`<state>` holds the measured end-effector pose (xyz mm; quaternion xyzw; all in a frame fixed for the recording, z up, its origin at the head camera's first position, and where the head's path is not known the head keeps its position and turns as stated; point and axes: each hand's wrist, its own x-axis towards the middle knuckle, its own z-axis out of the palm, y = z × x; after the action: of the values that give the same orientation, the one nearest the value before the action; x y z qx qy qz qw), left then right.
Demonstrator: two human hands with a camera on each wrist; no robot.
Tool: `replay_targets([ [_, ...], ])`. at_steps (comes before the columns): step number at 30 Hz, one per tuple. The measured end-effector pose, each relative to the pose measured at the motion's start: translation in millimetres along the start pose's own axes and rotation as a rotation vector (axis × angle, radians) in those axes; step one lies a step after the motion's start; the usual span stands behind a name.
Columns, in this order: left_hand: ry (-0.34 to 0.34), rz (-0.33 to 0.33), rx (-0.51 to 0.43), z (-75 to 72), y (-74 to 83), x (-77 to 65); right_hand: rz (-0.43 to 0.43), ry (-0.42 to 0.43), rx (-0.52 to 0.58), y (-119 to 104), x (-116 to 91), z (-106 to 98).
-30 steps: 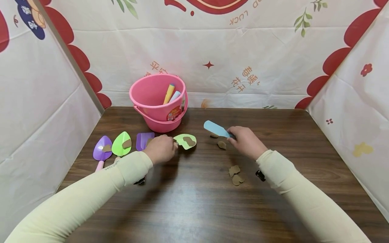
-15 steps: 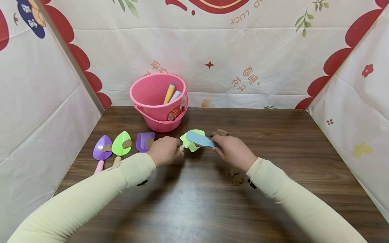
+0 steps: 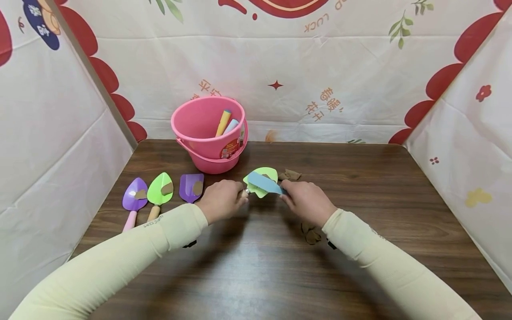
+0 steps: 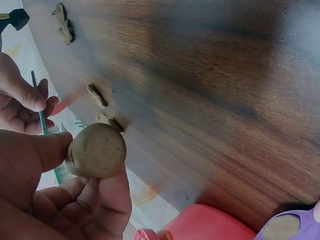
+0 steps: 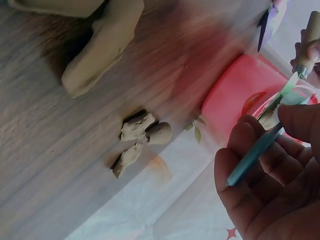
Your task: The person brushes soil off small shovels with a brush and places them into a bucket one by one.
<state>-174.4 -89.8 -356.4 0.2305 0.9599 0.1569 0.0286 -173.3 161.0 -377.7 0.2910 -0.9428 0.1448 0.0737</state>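
My left hand (image 3: pixel 225 200) grips the wooden handle (image 4: pixel 97 150) of a small light-green toy shovel (image 3: pixel 269 172). In my right hand (image 3: pixel 307 200) is a light-blue flat spatula (image 3: pixel 264 182), pinched between thumb and fingers (image 5: pixel 295 117). The spatula's blade lies across the shovel's scoop and covers much of it, so the brown clay on the scoop is mostly hidden. Just behind my right hand lie torn clay pieces (image 3: pixel 292 174). More clay pieces (image 3: pixel 313 237) lie nearer, partly behind my right wrist.
A pink bucket (image 3: pixel 206 153) stands at the back left, with a yellow and a pale-blue handle inside. Left of my hand lie a square purple shovel (image 3: pixel 188 189), a green shovel (image 3: pixel 156 192) and a pointed purple shovel (image 3: pixel 130 200), each bearing clay. Printed cloth (image 3: pixel 360 89) encloses the table.
My right hand has brought the spatula leftward onto the green shovel, which my left hand has moved slightly right. Over the last half second both have shifted only a little.
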Motion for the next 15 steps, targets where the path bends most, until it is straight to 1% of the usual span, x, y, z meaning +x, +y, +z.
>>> replay_targets([
  [6, 0.01, -0.001, -0.008, -0.8, 0.2, -0.4, 0.04, -0.007, -0.003, 7.4, -0.5, 0.2],
  [10, 0.003, -0.007, -0.008, -0.8, -0.3, -1.0, 0.068, -0.02, 0.014, 11.2, -1.3, 0.5],
  [15, -0.006, -0.001, -0.01, -0.5, -0.7, -2.0, 0.082, -0.034, 0.017, 14.6, -1.6, 1.6],
])
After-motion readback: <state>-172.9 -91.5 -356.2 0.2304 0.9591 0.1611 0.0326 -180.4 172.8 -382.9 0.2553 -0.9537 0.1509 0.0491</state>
